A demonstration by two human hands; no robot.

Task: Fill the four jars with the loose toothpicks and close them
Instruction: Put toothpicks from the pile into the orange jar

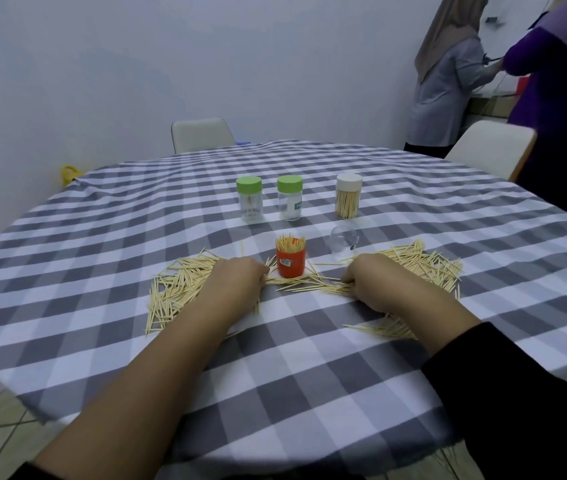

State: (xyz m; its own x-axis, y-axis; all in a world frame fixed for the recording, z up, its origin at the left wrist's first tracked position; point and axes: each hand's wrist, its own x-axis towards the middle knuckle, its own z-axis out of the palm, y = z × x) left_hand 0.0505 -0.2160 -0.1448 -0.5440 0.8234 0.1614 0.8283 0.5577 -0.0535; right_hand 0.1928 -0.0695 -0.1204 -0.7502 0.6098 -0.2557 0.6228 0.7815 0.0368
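Loose toothpicks (178,285) lie scattered across the checked tablecloth in front of me. An open orange jar (291,261) packed with toothpicks stands between my hands. My left hand (237,282) and my right hand (375,282) both rest on the toothpicks with fingers curled, gathering a bundle of toothpicks (304,284) that lies between them. Farther back stand two green-lidded clear jars (249,199) (289,197), nearly empty, and a white-lidded jar (348,195) full of toothpicks. A clear lid (343,241) lies right of the orange jar.
The round table (102,341) carries a grey and white checked cloth. Two white chairs (202,133) (490,147) stand at its far side. Two people (448,74) stand at the back right by a counter. More toothpicks (424,265) spread to the right.
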